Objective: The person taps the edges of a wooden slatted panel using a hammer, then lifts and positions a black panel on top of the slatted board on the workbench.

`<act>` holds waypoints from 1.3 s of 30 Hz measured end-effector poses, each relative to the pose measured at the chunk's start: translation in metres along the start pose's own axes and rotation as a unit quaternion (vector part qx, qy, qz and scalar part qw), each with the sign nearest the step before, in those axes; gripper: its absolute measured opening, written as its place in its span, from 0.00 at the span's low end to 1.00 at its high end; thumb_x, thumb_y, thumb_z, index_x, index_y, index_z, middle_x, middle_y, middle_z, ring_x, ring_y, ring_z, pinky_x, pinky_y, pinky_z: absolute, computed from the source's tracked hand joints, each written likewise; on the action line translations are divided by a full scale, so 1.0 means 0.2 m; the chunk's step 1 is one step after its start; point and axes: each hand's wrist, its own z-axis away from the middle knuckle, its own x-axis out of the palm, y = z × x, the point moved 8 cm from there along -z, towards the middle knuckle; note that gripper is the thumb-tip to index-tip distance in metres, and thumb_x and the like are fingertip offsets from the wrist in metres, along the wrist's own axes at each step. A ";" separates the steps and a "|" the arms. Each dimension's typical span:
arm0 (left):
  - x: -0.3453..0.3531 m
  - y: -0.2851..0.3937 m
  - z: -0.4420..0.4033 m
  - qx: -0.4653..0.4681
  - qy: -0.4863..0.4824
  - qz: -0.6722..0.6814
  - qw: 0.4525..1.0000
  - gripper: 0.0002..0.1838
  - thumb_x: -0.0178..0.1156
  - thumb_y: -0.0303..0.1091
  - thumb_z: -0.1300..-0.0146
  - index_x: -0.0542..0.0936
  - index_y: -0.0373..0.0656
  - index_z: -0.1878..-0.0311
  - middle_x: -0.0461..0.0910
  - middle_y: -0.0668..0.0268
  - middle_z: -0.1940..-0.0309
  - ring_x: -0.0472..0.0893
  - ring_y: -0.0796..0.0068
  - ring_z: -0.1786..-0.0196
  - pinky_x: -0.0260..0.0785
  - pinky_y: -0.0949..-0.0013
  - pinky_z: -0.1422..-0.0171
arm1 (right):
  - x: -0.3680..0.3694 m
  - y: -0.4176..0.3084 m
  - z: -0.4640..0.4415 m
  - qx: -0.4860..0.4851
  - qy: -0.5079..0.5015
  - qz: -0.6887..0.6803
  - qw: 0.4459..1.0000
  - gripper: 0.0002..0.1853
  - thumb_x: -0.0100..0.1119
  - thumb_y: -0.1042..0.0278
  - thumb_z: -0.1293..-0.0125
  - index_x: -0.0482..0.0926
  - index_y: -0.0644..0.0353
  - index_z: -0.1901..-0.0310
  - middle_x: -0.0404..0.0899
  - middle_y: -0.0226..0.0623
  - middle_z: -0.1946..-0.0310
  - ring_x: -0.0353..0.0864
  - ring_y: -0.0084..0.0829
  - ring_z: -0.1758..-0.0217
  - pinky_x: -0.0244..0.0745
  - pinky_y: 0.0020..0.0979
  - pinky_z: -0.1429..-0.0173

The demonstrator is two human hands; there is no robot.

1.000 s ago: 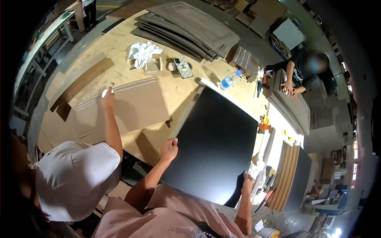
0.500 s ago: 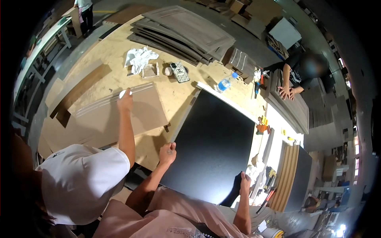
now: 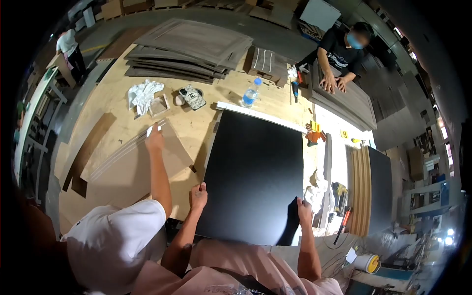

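A large black panel [image 3: 255,172] lies in front of me, its near edge close to my body. On its left edge my left hand [image 3: 198,197] is closed, with the thumb on top. My right hand [image 3: 304,211] grips the right edge near the bottom corner and casts a dark shadow on the surface. The fingers beneath the panel are hidden. Along the far edge runs a white strip [image 3: 260,116], and a water bottle [image 3: 250,93] stands just beyond it.
At left, a co-worker's hand [image 3: 155,139] holds a small white object on a brown board [image 3: 169,157]. Grey-brown door panels [image 3: 196,42] are stacked at the back. Another person leans over panels [image 3: 354,105] at right. A drill [image 3: 338,194] lies right of my right hand.
The whole view has turned, so the table and the black panel sit further left and straighter. Both my hands keep their hold on the panel's edges.
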 end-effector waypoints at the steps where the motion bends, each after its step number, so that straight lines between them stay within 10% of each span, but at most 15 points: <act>1: 0.01 -0.02 -0.02 -0.011 -0.004 0.002 1.000 0.19 0.54 0.40 0.33 0.72 0.31 0.73 0.73 0.45 0.78 0.73 0.45 0.72 0.66 0.54 0.65 | -0.01 0.02 -0.01 -0.002 0.020 -0.023 1.000 0.29 0.55 0.47 0.35 0.77 0.73 0.52 0.80 0.52 0.65 0.77 0.35 0.60 0.70 0.37 0.52; 9: 0.01 0.02 -0.06 -0.013 -0.052 0.000 0.999 0.17 0.55 0.38 0.33 0.72 0.32 0.72 0.72 0.51 0.79 0.70 0.60 0.74 0.65 0.59 0.65 | -0.14 -0.18 0.17 0.034 0.044 -0.052 0.997 0.28 0.55 0.46 0.35 0.79 0.67 0.49 0.81 0.47 0.65 0.78 0.35 0.61 0.71 0.37 0.53; 18: 0.01 -0.09 -0.13 -0.009 0.037 0.049 0.998 0.19 0.54 0.40 0.32 0.73 0.32 0.71 0.70 0.53 0.79 0.68 0.62 0.74 0.64 0.59 0.64 | -0.07 0.06 -0.02 -0.005 0.098 -0.111 0.989 0.26 0.57 0.47 0.35 0.80 0.71 0.68 0.75 0.38 0.78 0.70 0.29 0.73 0.67 0.35 0.65; 27: -0.22 0.49 0.47 0.116 0.030 0.135 0.984 0.21 0.57 0.42 0.32 0.72 0.32 0.72 0.64 0.66 0.83 0.63 0.76 0.75 0.61 0.69 0.68 | -0.16 0.27 0.04 -0.028 0.167 -0.254 0.952 0.30 0.52 0.42 0.32 0.74 0.68 0.75 0.64 0.26 0.82 0.59 0.23 0.75 0.57 0.31 0.70; 29: -0.28 0.61 0.60 0.142 0.031 0.145 0.979 0.19 0.58 0.42 0.33 0.75 0.31 0.67 0.68 0.59 0.82 0.64 0.74 0.77 0.62 0.68 0.70 | -0.21 0.32 0.07 0.009 0.164 -0.251 0.954 0.33 0.43 0.44 0.28 0.76 0.76 0.50 0.80 0.47 0.55 0.75 0.35 0.52 0.66 0.33 0.42; 34: -0.38 0.84 0.86 0.208 0.025 0.180 0.961 0.18 0.61 0.42 0.35 0.77 0.31 0.62 0.67 0.54 0.82 0.62 0.69 0.79 0.62 0.68 0.74 | -0.37 0.34 0.10 -0.075 0.230 -0.350 0.905 0.36 0.44 0.36 0.31 0.78 0.74 0.60 0.78 0.42 0.63 0.71 0.31 0.61 0.68 0.34 0.53; 39: -0.45 1.05 1.08 0.344 0.012 0.202 0.917 0.15 0.66 0.36 0.40 0.75 0.32 0.63 0.68 0.60 0.80 0.65 0.68 0.80 0.62 0.72 0.75 | -0.50 0.29 0.07 -0.089 0.218 -0.431 0.871 0.34 0.40 0.38 0.28 0.73 0.70 0.46 0.78 0.42 0.54 0.74 0.34 0.53 0.67 0.36 0.43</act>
